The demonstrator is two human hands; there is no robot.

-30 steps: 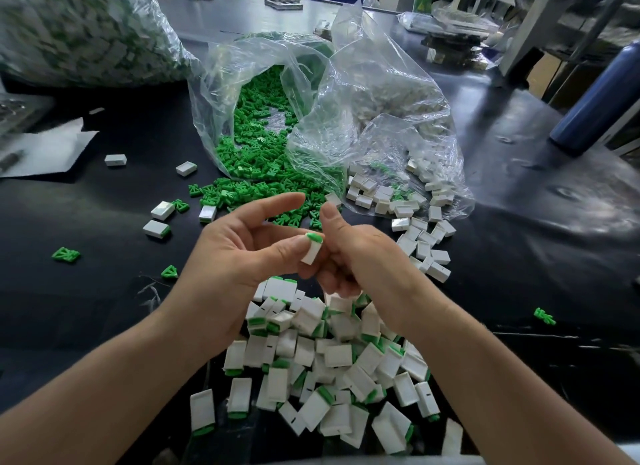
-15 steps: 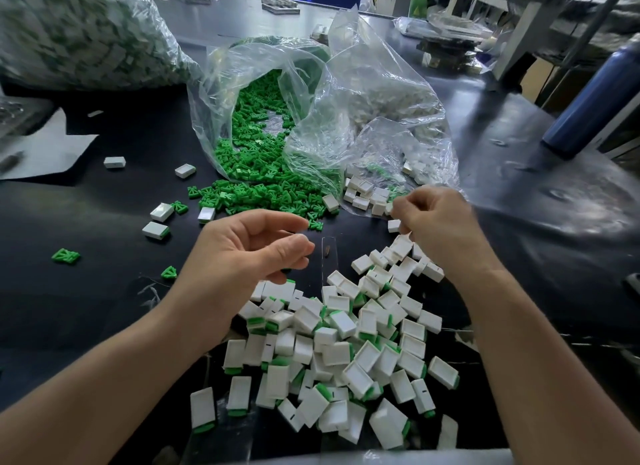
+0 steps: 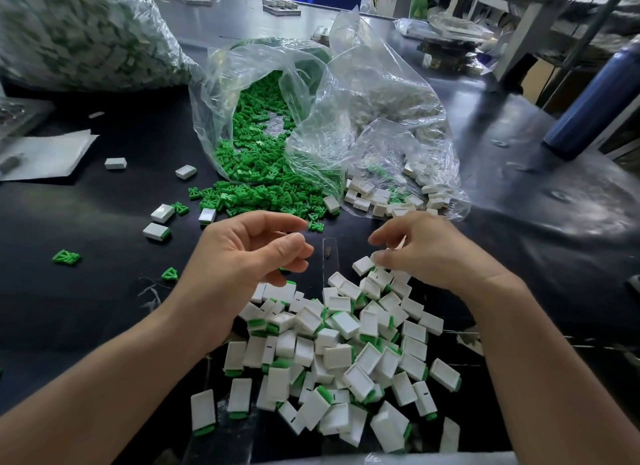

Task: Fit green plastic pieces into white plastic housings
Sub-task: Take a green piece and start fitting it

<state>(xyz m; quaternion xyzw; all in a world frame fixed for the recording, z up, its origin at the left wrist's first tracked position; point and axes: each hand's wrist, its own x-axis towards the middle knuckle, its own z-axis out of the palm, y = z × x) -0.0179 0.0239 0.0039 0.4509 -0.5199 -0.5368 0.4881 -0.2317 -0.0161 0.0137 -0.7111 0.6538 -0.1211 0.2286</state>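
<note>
Left hand: the left hand point(image 3: 249, 256) hovers over the near-left edge of the pile. Its fingers are loosely curled, thumb close to forefinger, and nothing shows in it.
Right hand: the right hand point(image 3: 426, 253) hangs over the pile's far edge with fingers bent and pointing left. Its thumb tip is just beside a housing point(image 3: 363, 265). I cannot tell whether it grips anything.
Pile: the pile point(image 3: 346, 343) of white cases with green ends lies on the table point(image 3: 86, 308), between the two forearms.
Green pieces: the green pieces point(image 3: 263, 197) spill from the green bag point(image 3: 214, 93) onto the table, just beyond the left hand. A few lie apart at the left.
Housings: bare white housings point(image 3: 377, 201) sit at the mouth of the white bag point(image 3: 398, 93), beyond the right hand. Four more lie scattered left of the green spill.
Elsewhere: a big bag point(image 3: 79, 31) is at the far left, with a white sheet point(image 3: 52, 156) below it. A blue bottle point(image 3: 595, 100) is at the far right.
</note>
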